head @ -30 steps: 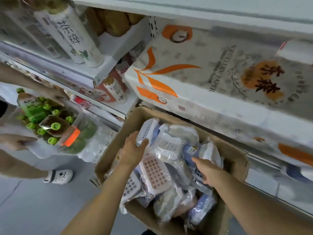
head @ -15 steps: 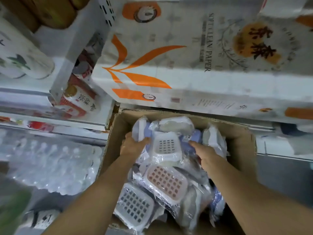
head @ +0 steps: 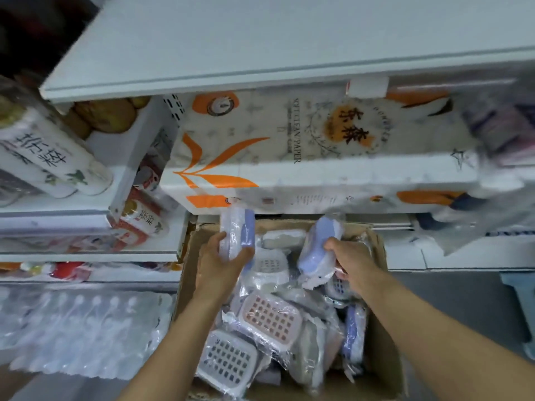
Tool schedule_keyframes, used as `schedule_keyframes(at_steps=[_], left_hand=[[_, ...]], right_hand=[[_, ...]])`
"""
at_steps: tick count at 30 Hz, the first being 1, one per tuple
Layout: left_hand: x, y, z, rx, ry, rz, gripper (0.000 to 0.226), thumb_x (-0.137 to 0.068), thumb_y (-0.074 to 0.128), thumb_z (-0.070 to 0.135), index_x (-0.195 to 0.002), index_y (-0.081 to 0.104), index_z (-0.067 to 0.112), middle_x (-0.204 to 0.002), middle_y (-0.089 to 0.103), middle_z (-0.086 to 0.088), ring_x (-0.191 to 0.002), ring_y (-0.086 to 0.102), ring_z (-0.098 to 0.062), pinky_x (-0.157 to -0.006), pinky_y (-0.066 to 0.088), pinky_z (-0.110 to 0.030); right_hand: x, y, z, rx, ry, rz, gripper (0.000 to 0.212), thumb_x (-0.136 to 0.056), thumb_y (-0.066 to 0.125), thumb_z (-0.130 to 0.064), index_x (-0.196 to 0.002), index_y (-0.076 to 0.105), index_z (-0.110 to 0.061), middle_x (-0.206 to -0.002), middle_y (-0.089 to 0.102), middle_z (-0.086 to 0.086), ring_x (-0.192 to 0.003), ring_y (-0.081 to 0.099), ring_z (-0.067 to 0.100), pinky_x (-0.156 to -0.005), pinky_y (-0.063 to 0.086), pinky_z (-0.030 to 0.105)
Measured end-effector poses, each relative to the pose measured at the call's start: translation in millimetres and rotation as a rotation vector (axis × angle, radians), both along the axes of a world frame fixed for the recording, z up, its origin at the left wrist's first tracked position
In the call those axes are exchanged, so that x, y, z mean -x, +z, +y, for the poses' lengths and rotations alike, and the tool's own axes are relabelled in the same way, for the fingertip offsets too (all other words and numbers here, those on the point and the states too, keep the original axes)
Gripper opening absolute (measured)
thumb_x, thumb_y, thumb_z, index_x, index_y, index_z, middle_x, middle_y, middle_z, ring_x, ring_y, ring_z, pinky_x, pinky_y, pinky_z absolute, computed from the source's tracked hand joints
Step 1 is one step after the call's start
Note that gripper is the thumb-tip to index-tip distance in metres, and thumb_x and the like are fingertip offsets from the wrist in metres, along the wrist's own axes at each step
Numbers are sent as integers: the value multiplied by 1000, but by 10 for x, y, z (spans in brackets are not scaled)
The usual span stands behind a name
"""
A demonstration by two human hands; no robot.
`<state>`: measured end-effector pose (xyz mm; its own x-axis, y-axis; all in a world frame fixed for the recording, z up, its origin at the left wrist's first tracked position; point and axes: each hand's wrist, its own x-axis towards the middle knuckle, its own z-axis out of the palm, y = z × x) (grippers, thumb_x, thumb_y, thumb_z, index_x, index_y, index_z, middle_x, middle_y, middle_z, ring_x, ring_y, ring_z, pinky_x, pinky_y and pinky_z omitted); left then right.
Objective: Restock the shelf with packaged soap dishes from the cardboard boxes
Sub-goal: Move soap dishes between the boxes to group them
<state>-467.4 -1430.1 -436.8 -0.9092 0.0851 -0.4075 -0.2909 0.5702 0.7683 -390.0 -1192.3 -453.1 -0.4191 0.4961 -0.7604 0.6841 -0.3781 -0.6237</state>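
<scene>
With both hands clamped on soap dishes, L (head: 223, 261) on one pkg (head: 238, 233), R (head: 351, 260) on another (head: 318, 250), long axes upright, the shelf (head: 202, 68) lies up & fwd of the cardboard box (head: 385, 342).

From my feed I see two bare forearms running up from the bottom edge, no sleeve or cuff reaching into view on either. The left hand (head: 220, 267) and right hand (head: 351, 260) wear no gloves. I spot no watch, ring or band on either wrist or on the fingers.

Floor (head: 463, 299) w/ cardboard box (head: 379, 342), water-bottle pack (head: 81, 325).
</scene>
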Motion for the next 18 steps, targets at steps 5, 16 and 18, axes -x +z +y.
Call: schedule_keyframes(at_steps=[5, 16, 18], left_hand=[[-481, 523, 635, -193, -51, -83, 50, -84, 74, 41, -127, 53, 27, -122, 61, 5, -99, 61, -9, -65, 46, -22], [-2402, 1079, 2622, -754, -226, -468, 81, -57, 85, 45, -126, 64, 9, -124, 67, -18, -110, 65, -35, -94, 54, -48], [-2729, 1134, 3077, -763, -298, -506, 86, -53, 86, 50, -127, 64, 11, -121, 68, -17, -102, 69, -31, -86, 58, -45]], right_hand=[[-482, 521, 433, 145, 21, 175, 11, -87, 61, -13, -97, 63, -13, -91, 63, 10, -81, 60, 23, -66, 49, 32], [-2657, 1318, 2328, 242, -137, 481, 28, -85, 32, -4, -74, 55, -17, -62, 53, 1, -44, 44, 11, -41, 29, 19], [-3071, 1359, 2720, 182, -183, 505, 37, -84, 30, -4, -95, 62, -18, -73, 60, 3, -55, 47, 15, -49, 26, 24]])
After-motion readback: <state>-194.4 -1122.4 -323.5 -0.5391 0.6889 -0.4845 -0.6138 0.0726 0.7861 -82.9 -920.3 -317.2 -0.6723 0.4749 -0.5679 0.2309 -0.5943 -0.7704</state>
